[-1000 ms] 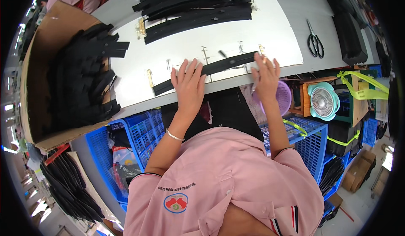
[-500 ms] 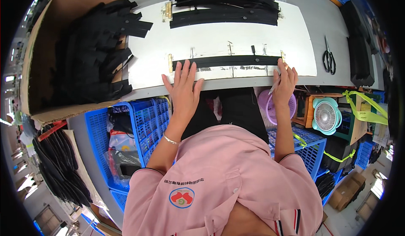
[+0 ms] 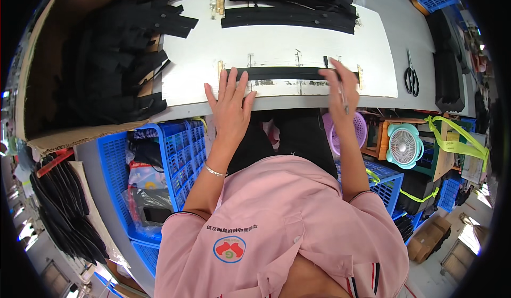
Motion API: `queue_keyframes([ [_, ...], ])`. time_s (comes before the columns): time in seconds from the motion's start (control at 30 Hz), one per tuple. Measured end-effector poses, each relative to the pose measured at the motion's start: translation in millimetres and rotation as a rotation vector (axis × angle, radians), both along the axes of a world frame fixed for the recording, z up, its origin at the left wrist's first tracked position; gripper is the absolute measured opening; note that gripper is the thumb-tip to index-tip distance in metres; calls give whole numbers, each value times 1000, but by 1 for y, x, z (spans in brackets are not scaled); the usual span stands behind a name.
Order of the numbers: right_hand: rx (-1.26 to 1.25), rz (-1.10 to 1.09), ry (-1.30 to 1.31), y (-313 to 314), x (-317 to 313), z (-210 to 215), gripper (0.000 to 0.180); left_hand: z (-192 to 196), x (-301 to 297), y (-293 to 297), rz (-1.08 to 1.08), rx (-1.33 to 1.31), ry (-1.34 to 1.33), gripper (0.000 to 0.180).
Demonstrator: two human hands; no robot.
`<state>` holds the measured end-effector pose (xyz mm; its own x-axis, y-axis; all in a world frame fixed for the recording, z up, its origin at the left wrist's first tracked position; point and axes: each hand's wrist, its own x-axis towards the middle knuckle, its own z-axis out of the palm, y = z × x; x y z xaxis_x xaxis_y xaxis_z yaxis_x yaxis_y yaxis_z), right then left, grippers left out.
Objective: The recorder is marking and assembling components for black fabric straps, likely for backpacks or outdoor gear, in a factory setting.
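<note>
Left hand (image 3: 231,103), fingers spread wide, touches the black strip (image 3: 282,73) at upper centre; right hand (image 3: 342,91), right of centre, grips apparently a slim pen (image 3: 346,107).

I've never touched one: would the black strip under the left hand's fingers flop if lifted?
Probably floppy: the black strip looks thin and long. Likely light too, being narrow. Rolling seems unlikely, since it lies flat on the white board.

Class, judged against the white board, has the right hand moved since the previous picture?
Yes, leftward: the right hand was at the gold mark on the white board and is now left of it.
</note>
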<state>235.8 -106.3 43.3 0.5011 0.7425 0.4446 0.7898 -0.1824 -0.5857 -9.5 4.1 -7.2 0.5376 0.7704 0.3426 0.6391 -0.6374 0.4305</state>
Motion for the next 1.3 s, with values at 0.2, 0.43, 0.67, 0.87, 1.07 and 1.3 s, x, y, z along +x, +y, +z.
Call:
queue_keyframes([
  [0.2, 22, 277, 742, 70, -63, 1, 22, 2, -1, -1, 18, -50, 4, 49],
  [0.43, -53, 305, 430, 99, -74, -43, 23, 3, -1, -1, 19, -61, 0, 51],
  [0.67, -24, 324, 374, 101, -76, -48, 22, 2, 0, -1, 22, -31, -11, 51],
  [0.87, 44, 276, 294, 101, -78, -44, 23, 2, 0, -2, 26, -29, -10, 50],
  [1.07, -80, 411, 399, 93, -70, -43, 26, 0, 2, -1, 24, 8, -43, 47],
  [1.3, -126, 451, 362, 90, -66, -41, 23, 0, 4, -1, 26, 9, -30, 47],
])
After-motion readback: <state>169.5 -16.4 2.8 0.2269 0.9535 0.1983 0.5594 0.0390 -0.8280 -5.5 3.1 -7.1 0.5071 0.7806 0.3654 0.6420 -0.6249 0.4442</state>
